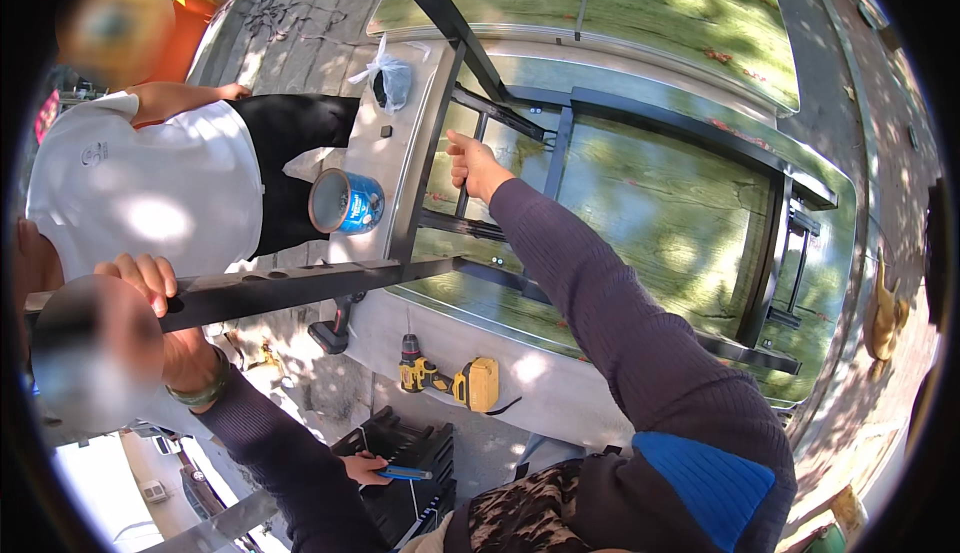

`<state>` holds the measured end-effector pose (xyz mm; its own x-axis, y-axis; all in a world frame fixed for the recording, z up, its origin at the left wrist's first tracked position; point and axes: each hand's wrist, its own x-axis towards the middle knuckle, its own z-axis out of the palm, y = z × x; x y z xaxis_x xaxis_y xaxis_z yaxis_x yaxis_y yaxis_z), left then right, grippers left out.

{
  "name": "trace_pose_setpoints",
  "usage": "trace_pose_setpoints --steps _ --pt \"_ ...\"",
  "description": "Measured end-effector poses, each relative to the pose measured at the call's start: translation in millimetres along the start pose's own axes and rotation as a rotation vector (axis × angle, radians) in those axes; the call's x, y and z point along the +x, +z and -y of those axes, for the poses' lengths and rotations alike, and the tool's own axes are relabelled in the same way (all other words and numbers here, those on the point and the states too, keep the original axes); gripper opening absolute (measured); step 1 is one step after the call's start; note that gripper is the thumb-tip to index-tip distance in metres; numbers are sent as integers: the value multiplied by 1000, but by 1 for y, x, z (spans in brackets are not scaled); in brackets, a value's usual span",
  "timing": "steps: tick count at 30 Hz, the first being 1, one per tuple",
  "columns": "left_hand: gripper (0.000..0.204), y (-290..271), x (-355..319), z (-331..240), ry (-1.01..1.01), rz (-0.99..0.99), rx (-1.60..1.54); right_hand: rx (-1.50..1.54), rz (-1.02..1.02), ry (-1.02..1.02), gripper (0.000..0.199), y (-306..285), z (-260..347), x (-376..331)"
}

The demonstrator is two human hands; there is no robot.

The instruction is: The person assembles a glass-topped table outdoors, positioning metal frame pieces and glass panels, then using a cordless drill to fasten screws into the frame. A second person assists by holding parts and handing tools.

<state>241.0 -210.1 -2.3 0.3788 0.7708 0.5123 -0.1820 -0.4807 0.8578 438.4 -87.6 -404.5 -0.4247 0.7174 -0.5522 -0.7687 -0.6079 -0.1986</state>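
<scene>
My left hand (165,303) is closed around the end of a black metal bar (290,291), at the left. That bar is joined to a black frame leaning over a green wood-patterned panel (660,203). My right hand (475,165) is at the middle, fingers curled, above thin black crossbars (480,225). What it grips, if anything, is hidden by the fingers. A yellow and black cordless drill (450,377) lies on the grey surface below the frame.
A person in a white shirt (150,183) stands at the left. A blue tin (346,201) and a plastic bag (390,78) sit on the bench edge. At the bottom, another person's hand (365,468) holds a blue pen-shaped tool (405,473) by a black case (425,453).
</scene>
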Motion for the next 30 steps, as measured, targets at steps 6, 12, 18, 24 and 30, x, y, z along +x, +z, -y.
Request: trace_pose_setpoints --steps 6,12,18,24,30 --pt "11 11 -13 -4 161 -508 520 -93 -294 -78 39 15 -2 -14" --pt "15 37 -8 4 12 -489 292 -134 -351 -155 36 16 -8 -4" --pt "16 73 -20 -10 58 -521 249 -115 -281 -151 40 11 -26 -2" --pt "18 157 -20 -8 2 -336 332 -222 -167 -107 43 -26 -24 -16" --pt "19 271 -65 13 -63 -72 453 -357 -125 -628 54 -101 -17 -197"
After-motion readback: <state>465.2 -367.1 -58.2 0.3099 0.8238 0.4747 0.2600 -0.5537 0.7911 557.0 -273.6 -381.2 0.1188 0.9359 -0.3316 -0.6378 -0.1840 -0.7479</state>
